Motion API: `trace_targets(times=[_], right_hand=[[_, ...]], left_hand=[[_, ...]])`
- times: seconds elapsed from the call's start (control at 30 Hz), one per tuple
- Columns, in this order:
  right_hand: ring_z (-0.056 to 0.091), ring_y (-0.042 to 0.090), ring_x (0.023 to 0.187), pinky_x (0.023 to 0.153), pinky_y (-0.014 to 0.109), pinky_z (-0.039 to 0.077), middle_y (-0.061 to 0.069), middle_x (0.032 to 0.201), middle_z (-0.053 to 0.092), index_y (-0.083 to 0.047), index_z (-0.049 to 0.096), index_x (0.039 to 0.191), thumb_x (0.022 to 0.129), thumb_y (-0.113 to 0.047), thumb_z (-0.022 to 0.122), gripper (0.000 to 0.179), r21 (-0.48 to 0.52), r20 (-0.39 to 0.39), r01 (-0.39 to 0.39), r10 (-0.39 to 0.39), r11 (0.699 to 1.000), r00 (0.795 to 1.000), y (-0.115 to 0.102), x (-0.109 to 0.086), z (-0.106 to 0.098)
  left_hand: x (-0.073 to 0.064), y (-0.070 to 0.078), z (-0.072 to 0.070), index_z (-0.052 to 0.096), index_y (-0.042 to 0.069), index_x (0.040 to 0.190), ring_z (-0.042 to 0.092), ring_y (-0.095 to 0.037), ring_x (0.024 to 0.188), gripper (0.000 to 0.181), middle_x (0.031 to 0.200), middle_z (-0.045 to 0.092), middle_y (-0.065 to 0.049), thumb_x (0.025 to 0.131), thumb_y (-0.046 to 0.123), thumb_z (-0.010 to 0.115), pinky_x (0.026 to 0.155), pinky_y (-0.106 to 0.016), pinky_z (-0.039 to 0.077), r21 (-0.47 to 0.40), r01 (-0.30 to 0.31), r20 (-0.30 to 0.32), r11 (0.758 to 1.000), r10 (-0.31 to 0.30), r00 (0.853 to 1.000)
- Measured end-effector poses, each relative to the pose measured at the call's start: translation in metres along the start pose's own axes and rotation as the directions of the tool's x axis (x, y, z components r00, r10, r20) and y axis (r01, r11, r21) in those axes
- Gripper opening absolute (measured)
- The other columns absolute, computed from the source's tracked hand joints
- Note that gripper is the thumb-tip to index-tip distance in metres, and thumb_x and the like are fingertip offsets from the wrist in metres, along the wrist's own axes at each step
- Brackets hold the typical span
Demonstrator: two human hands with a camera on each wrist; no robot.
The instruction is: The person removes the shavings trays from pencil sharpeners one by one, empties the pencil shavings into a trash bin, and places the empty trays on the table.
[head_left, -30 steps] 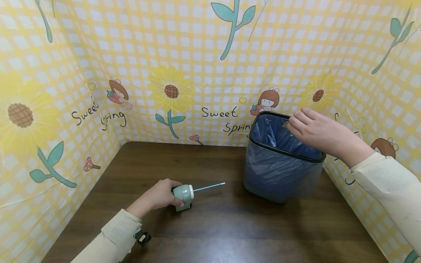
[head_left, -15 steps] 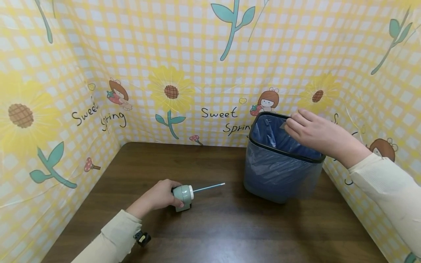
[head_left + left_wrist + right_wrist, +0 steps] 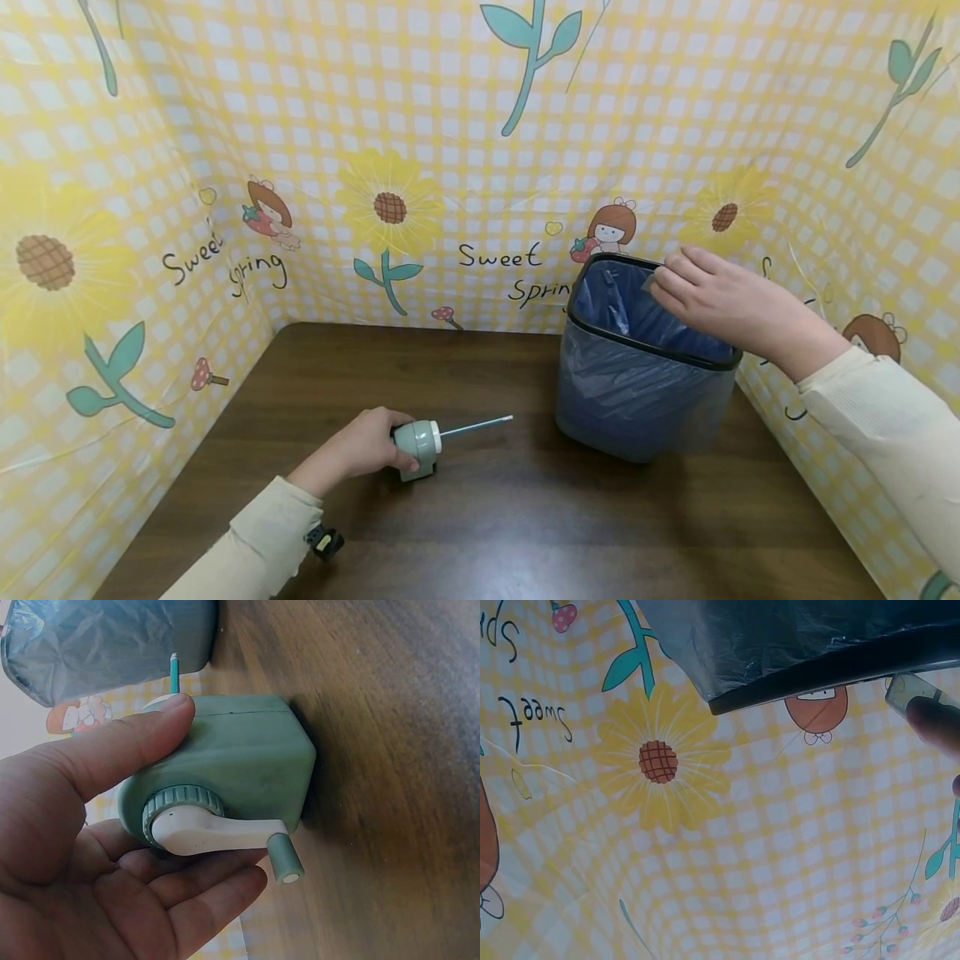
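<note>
My left hand point(image 3: 365, 443) grips a green hand-crank pencil sharpener point(image 3: 416, 450) on its side above the brown tabletop, thumb on one face and fingers beneath. A blue pencil point(image 3: 476, 426) sticks out of its white front end. In the left wrist view, the white crank point(image 3: 214, 829) with its green knob point(image 3: 286, 859) faces the camera. My right hand point(image 3: 723, 300), fingers curled, is over the opening of a trash bin point(image 3: 637, 400). It pinches a small translucent plastic piece point(image 3: 911, 691), box-like in the right wrist view; most of it is hidden by the hand or out of frame.
The bin has a black rim point(image 3: 652, 348) and a blue-grey liner bag point(image 3: 603, 300), and stands at the table's back right. Yellow checked cloth point(image 3: 480, 167) walls the wooden table point(image 3: 480, 533) at the back and both sides. A black strap device point(image 3: 325, 542) sits at my left wrist.
My right hand shifts only slightly over the bin, still pinching the plastic piece. The left hand, sharpener and pencil stay in place.
</note>
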State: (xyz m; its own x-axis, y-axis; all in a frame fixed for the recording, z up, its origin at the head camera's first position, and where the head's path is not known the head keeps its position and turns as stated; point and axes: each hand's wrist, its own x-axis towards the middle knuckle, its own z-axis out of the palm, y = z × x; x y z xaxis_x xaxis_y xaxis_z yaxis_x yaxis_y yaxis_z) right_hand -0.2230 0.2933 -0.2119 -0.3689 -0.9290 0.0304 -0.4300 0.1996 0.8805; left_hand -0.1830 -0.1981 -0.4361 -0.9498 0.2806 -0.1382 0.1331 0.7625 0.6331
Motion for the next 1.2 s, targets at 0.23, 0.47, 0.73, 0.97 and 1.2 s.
trace_targets(times=[0.23, 0.47, 0.73, 0.97, 1.2], right_hand=[[0.050, 0.043, 0.114, 0.108, 0.050, 0.040, 0.026, 0.122, 0.055, 0.006, 0.055, 0.130, 0.078, 0.010, 0.082, 0.058, -0.001, -0.008, 0.004, -0.004, 1.000, 1.000, 0.0007, 0.0010, -0.0007], [0.050, 0.043, 0.115, 0.110, 0.051, 0.039, 0.026, 0.122, 0.055, 0.006, 0.056, 0.128, 0.080, 0.010, 0.080, 0.054, 0.013, 0.002, 0.017, -0.017, 1.000, 1.000, -0.0001, 0.0020, 0.0009], [0.049, 0.043, 0.119, 0.112, 0.051, 0.037, 0.027, 0.125, 0.053, 0.006, 0.055, 0.131, 0.079, 0.009, 0.081, 0.058, 0.038, 0.033, 0.038, -0.039, 0.999, 0.999, -0.0021, 0.0035, 0.0010], [0.049, 0.042, 0.123, 0.115, 0.051, 0.036, 0.025, 0.131, 0.054, 0.003, 0.056, 0.133, 0.079, 0.010, 0.080, 0.060, 0.027, 0.056, 0.041, -0.042, 0.999, 0.998, -0.0036, 0.0023, 0.0003], [0.048, 0.042, 0.125, 0.116, 0.051, 0.034, 0.025, 0.132, 0.053, 0.001, 0.056, 0.135, 0.079, 0.010, 0.081, 0.061, 0.014, 0.085, 0.047, -0.048, 0.999, 0.995, -0.0044, 0.0011, -0.0015]], left_hand=[[-0.0003, 0.0004, -0.0002, 0.069, 0.004, 0.127, 0.063, -0.017, 0.084, 0.065, 0.101, 0.071, -0.003, 0.070, 0.024, 0.095, 0.072, -0.035, 0.053, -0.007, 0.002, 0.004, 1.000, -0.002, 1.000], [0.0006, 0.0007, -0.0011, 0.070, 0.004, 0.125, 0.063, -0.017, 0.083, 0.065, 0.100, 0.071, -0.003, 0.069, 0.024, 0.095, 0.072, -0.035, 0.053, 0.005, -0.003, -0.002, 1.000, 0.003, 1.000], [-0.0004, 0.0019, -0.0008, 0.069, 0.004, 0.126, 0.063, -0.018, 0.084, 0.064, 0.100, 0.071, -0.003, 0.070, 0.023, 0.095, 0.072, -0.035, 0.053, -0.001, 0.003, 0.003, 1.000, -0.003, 1.000], [-0.0008, 0.0032, -0.0011, 0.069, 0.003, 0.126, 0.063, -0.017, 0.083, 0.065, 0.100, 0.072, -0.003, 0.070, 0.022, 0.095, 0.071, -0.035, 0.053, 0.000, 0.000, -0.002, 1.000, 0.000, 1.000], [-0.0012, 0.0027, -0.0010, 0.069, 0.004, 0.126, 0.063, -0.018, 0.083, 0.064, 0.100, 0.072, -0.003, 0.070, 0.023, 0.095, 0.072, -0.035, 0.053, -0.003, 0.006, 0.000, 1.000, -0.006, 1.000]])
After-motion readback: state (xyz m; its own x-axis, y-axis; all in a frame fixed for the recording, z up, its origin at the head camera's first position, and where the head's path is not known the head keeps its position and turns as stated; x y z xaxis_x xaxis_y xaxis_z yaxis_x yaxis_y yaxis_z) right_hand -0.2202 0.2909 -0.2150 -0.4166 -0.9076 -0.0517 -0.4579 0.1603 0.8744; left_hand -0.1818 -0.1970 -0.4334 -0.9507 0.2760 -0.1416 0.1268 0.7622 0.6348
